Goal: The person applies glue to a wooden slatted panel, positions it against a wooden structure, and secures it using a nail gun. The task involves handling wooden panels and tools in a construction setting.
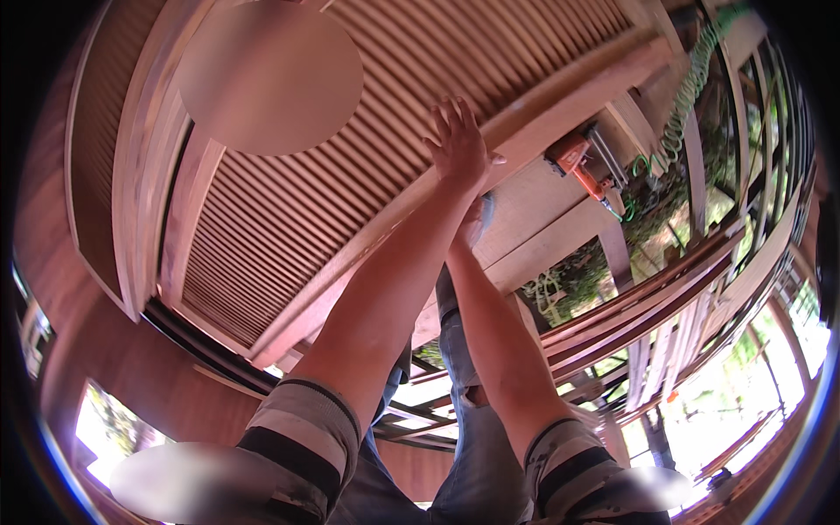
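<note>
A large louvered wooden panel (254, 236) with many slats lies slanted before me, bordered by a thick wooden rail (569, 101). My left hand (457, 144) rests on the panel beside this rail, palm down and fingers spread, with nothing in it. Just below and partly behind the left wrist, my right hand (473, 226) is by the rail's outer side. Its fingers are mostly hidden and seem curled around a small grey-blue object (487, 210), whose kind I cannot make out. The two forearms cross close to each other near the wrists.
An orange nail gun (573, 156) lies on boards (534, 206) to the right, joined to a green coiled air hose (687, 96). Stacked wooden strips (647, 297) run along the right. Another framed louvered panel (96, 166) stands at far left. My legs (477, 437) are below.
</note>
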Available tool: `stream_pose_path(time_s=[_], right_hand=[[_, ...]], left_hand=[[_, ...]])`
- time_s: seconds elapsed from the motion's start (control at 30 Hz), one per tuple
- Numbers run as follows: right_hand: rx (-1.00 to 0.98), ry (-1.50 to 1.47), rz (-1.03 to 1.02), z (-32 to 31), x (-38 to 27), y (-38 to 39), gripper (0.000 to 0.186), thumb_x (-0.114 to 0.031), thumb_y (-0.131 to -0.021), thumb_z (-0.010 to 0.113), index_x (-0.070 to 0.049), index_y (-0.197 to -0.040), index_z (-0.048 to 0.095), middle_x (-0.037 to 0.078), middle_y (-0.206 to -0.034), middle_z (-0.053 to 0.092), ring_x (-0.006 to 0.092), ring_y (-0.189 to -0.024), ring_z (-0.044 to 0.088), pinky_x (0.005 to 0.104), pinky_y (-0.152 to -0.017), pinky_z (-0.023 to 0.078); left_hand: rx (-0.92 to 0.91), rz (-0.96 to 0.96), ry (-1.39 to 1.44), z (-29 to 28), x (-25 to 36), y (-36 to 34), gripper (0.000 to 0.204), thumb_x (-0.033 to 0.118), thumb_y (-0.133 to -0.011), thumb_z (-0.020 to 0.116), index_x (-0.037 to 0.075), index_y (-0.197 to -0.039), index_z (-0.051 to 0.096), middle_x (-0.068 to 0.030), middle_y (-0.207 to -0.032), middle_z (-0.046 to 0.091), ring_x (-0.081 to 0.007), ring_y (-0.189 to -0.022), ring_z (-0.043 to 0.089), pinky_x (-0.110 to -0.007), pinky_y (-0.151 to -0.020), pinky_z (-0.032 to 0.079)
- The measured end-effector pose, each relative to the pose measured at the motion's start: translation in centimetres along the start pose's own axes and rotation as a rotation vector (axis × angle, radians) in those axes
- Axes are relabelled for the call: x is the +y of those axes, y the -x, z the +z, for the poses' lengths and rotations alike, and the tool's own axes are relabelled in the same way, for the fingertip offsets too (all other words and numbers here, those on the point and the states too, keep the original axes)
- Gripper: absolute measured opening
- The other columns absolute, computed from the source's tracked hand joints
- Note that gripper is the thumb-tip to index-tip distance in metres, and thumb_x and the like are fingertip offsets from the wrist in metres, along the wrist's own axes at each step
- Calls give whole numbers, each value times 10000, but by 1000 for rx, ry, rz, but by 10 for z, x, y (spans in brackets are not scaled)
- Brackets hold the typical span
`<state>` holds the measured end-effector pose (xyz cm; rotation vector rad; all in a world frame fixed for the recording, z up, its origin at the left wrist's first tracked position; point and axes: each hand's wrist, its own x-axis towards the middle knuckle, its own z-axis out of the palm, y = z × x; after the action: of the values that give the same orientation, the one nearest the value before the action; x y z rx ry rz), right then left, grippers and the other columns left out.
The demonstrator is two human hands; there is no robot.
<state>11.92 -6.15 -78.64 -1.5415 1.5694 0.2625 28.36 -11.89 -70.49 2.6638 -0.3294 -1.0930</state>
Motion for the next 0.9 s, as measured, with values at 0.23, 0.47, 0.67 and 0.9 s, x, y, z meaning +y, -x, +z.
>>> stream_pose_path(time_s=[0.23, 0.47, 0.67, 0.9], right_hand=[[-94, 107, 230, -23, -53, 26, 686, -527, -958, 678, -61, -1403, 443, 292, -1140, 733, 490, -1115, 689, 614, -881, 535], [-238, 174, 134, -61, -38, -12, 600, -497, -957, 703, -133, -1398, 520, 265, -1156, 741, 475, -1105, 706, 594, -920, 548], [305, 83, -291, -186, -70, -193, 300, -339, -1027, 580, -89, -994, 743, 242, -880, 721, 446, -809, 725, 546, -691, 572], [502, 255, -191, -301, -212, -406, 396, -447, -922, 736, -152, -1186, 737, 212, -1165, 757, 409, -1133, 714, 527, -965, 552]], left_hand=[[67, 24, -58, 47, 7, -31, 1484, 449, -642, 1008, 100, -1713, 41, -390, -1722, 2, -568, -1605, 33, -619, -1288, 247], [-105, -182, -81, 31, 44, -38, 1574, 280, -642, 1033, 180, -1712, -117, -404, -1711, -62, -580, -1595, 73, -584, -1308, 231], [-109, -196, -65, 27, 31, -40, 1594, 293, -619, 1043, 186, -1714, -111, -399, -1713, -71, -583, -1594, 46, -559, -1312, 232], [-67, -94, -54, 35, 12, -42, 1636, 334, -584, 1055, 141, -1710, -116, -485, -1661, -53, -604, -1583, -5, -601, -1312, 162]])
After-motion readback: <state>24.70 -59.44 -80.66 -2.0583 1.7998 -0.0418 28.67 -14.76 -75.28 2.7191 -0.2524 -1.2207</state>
